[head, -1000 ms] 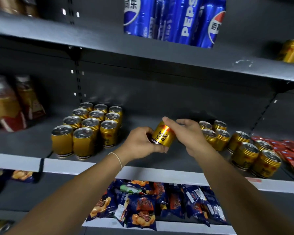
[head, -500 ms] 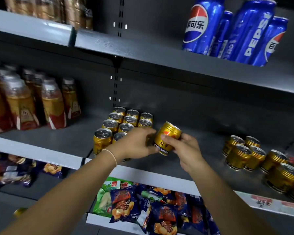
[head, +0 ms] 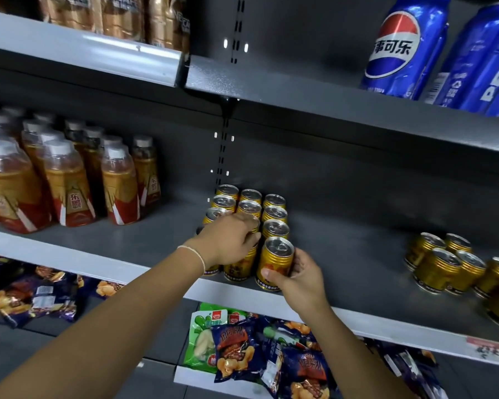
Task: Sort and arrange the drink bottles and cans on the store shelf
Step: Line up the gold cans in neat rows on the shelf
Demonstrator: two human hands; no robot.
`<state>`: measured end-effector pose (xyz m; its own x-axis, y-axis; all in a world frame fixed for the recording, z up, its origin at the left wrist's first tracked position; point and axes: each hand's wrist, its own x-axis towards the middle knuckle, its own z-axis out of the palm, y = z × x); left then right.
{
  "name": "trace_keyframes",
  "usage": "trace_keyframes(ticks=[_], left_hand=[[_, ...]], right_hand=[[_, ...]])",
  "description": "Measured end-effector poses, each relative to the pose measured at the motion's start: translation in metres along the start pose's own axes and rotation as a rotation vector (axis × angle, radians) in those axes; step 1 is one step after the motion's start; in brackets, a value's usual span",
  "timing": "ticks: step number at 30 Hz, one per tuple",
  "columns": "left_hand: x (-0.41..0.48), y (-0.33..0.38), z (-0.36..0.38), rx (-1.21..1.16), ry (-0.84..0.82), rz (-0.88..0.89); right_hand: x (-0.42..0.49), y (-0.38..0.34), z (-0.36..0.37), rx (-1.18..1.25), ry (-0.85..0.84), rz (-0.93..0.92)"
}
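A gold can (head: 275,262) stands upright at the front right corner of a block of several gold cans (head: 249,207) on the middle grey shelf (head: 355,272). My right hand (head: 298,276) grips this can low on its side. My left hand (head: 228,239) lies over the tops of the front cans of the block, fingers curled over one can's top. A second, loose group of gold cans (head: 450,264) stands further right on the same shelf.
Amber tea bottles (head: 67,180) fill the left bay. Blue Pepsi cans (head: 406,47) stand on the upper shelf, brown bottles (head: 121,15) at top left. Snack bags (head: 260,352) lie on the lower shelf. Bare shelf separates the two can groups.
The tilted can held in the air between both hands now stands upright at the block's front right. My left hand left it and moved onto the block's front cans. The view shifted left.
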<state>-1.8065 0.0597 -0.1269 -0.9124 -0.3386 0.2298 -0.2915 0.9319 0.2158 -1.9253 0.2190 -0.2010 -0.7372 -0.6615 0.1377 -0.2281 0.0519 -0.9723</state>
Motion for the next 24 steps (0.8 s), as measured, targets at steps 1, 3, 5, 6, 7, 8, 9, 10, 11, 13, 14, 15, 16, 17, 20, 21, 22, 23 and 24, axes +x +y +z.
trace_keyframes(ticks=[1,3,5,6,7,8,9,10,11,13,14,15,16,17,20,21,22,23,24], left_hand=[[-0.001,-0.001,0.003,-0.024,-0.015,0.004],[-0.002,-0.002,0.007,-0.074,-0.017,0.009],[-0.003,-0.003,0.010,-0.085,0.007,0.023],[-0.004,-0.004,0.011,-0.082,0.016,0.028],[-0.004,-0.004,0.013,-0.074,0.024,0.030],[-0.004,-0.004,0.014,-0.060,0.031,0.030],[-0.004,-0.005,0.016,-0.047,0.039,0.029],[-0.004,-0.005,0.017,-0.038,0.045,0.030],[-0.004,-0.005,0.018,-0.032,0.047,0.030],[-0.004,-0.006,0.019,-0.024,0.048,0.031],[-0.004,-0.007,0.020,-0.022,0.046,0.030],[-0.004,-0.008,0.020,-0.023,0.045,0.030],[-0.004,-0.008,0.020,-0.024,0.042,0.032],[-0.004,-0.008,0.019,-0.023,0.040,0.036],[-0.004,-0.009,0.019,-0.001,0.030,0.061],[-0.004,-0.009,0.019,0.006,0.027,0.068],[-0.004,-0.010,0.020,0.007,0.024,0.072],[-0.004,-0.011,0.020,0.005,0.019,0.072],[-0.004,-0.012,0.020,0.003,0.013,0.070]], right_hand=[[-0.001,0.002,0.002,-0.012,0.003,-0.010],[-0.002,0.006,0.004,-0.029,0.006,-0.031],[-0.002,0.008,0.004,-0.039,0.008,-0.047],[-0.002,0.009,0.004,-0.042,0.007,-0.053],[-0.002,0.010,0.004,-0.045,0.006,-0.056],[-0.002,0.010,0.004,-0.049,0.007,-0.059],[-0.003,0.010,0.004,-0.052,0.008,-0.064],[-0.003,0.011,0.005,-0.055,0.008,-0.069],[-0.003,0.011,0.005,-0.061,0.009,-0.070],[-0.002,0.011,0.007,-0.077,0.012,-0.067],[-0.002,0.012,0.008,-0.081,0.013,-0.063],[-0.002,0.012,0.008,-0.082,0.015,-0.060],[-0.002,0.011,0.009,-0.084,0.016,-0.057],[-0.002,0.012,0.009,-0.088,0.017,-0.057],[-0.004,0.012,0.009,-0.099,0.021,-0.060],[-0.005,0.012,0.008,-0.105,0.019,-0.061],[-0.005,0.012,0.009,-0.113,0.017,-0.064],[-0.006,0.012,0.009,-0.123,0.014,-0.067],[-0.006,0.013,0.008,-0.136,0.010,-0.066]])
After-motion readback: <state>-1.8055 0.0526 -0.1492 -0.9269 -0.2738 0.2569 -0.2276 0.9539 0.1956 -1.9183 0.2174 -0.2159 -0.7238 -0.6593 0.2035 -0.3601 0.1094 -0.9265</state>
